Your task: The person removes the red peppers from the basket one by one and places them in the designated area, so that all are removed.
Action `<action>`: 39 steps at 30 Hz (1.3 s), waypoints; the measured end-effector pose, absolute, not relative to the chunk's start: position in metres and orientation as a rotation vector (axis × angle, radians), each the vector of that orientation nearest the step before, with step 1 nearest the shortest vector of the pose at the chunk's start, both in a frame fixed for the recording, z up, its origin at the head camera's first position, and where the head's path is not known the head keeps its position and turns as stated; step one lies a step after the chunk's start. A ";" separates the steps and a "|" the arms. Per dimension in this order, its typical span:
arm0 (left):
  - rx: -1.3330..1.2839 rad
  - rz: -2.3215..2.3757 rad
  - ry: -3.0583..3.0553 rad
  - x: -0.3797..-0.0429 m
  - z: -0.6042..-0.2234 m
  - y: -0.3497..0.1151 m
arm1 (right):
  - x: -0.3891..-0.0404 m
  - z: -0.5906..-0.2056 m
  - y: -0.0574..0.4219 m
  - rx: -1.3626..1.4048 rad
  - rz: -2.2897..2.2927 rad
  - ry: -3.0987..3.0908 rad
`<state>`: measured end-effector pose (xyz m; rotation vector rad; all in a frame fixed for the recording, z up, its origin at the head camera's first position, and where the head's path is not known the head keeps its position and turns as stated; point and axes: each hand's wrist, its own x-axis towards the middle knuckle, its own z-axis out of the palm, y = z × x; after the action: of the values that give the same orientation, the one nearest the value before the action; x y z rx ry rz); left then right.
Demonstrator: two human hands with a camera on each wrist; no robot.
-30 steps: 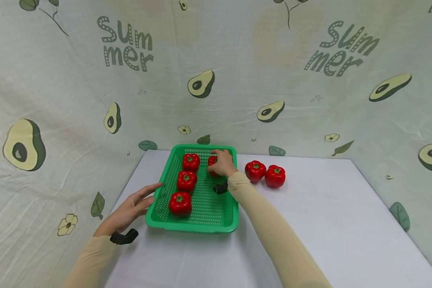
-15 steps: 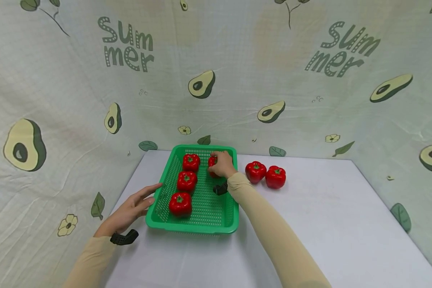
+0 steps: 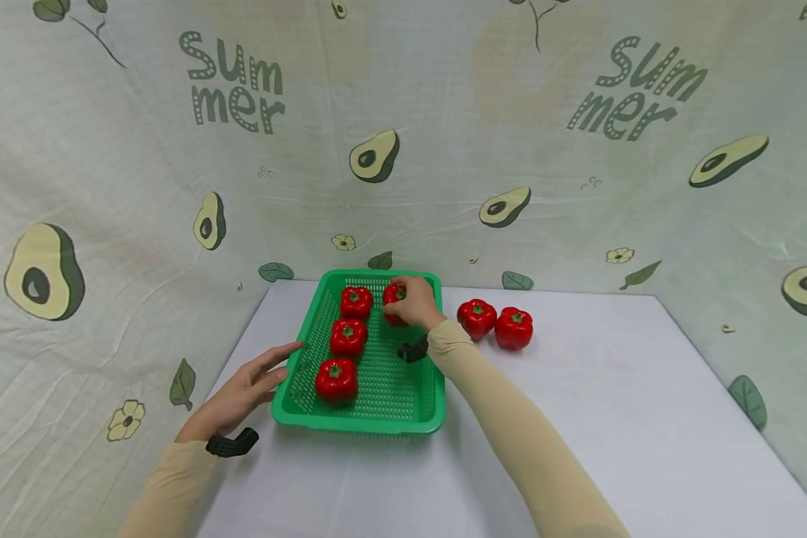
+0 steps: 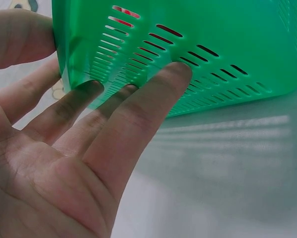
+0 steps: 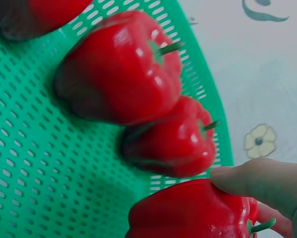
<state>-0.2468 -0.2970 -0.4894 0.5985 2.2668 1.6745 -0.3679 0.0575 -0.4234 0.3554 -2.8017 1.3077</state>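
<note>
A green plastic basket (image 3: 359,427) stands on the table with three red bell peppers in a row along its left side: one at the back (image 3: 356,302), a middle one (image 3: 348,338) and a front one (image 3: 336,381). My right hand (image 3: 418,302) reaches into the back right of the basket and grips another red bell pepper (image 5: 188,210) between thumb and fingers, partly hidden by the hand in the head view. At the basket's left side, my left hand (image 3: 245,388) touches the slotted outer wall (image 4: 228,29) with extended fingers.
Two more red bell peppers, a left one (image 3: 477,320) and a right one (image 3: 514,329), sit side by side on the white table (image 3: 612,403), right of the basket. A printed cloth (image 3: 444,149) hangs behind and at both sides.
My right hand has shifted the gripped bell pepper slightly left and up in the head view, closer to the back pepper of the row. My left hand stays in place.
</note>
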 end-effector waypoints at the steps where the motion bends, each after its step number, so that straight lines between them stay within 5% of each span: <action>1: 0.599 1.673 2.267 -0.247 -0.490 -0.297 | -0.367 -0.421 0.058 0.361 1.320 -2.795; 39: 0.591 1.684 2.253 -0.250 -0.491 -0.299 | -0.326 -0.355 0.113 0.372 1.442 -2.715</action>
<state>-0.2499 -0.2986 -0.4910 0.5911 2.2530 1.6843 -0.3260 0.1132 -0.3550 0.3718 -2.7148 1.4424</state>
